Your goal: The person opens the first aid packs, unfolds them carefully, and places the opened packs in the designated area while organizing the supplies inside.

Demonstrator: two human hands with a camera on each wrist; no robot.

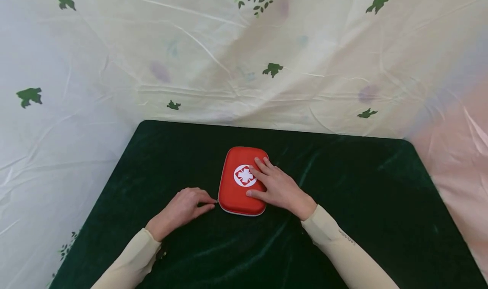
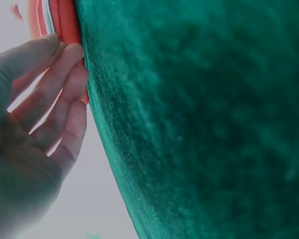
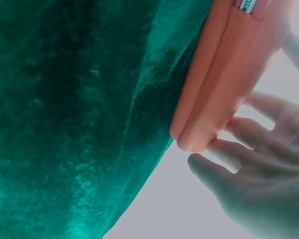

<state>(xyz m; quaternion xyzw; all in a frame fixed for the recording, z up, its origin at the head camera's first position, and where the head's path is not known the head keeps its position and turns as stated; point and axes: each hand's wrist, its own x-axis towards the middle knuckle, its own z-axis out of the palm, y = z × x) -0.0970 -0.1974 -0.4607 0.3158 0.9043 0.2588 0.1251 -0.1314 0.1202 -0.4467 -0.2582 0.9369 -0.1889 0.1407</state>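
Observation:
A red zip-up first-aid case, marked with a white cross emblem, lies flat on the dark green cloth. At its lower left edge my left hand pinches the small zipper pull between thumb and forefinger. The left wrist view shows the zipper teeth along the case's side, just above the thumb tip; the pull itself is hidden there. My right hand rests on the right part of the lid with its fingers spread, partly covering the emblem. In the right wrist view the case's side looks closed.
The green velvet cloth covers the table and has soft creases. Pale curtains with green leaf patterns hang behind the table and along both sides.

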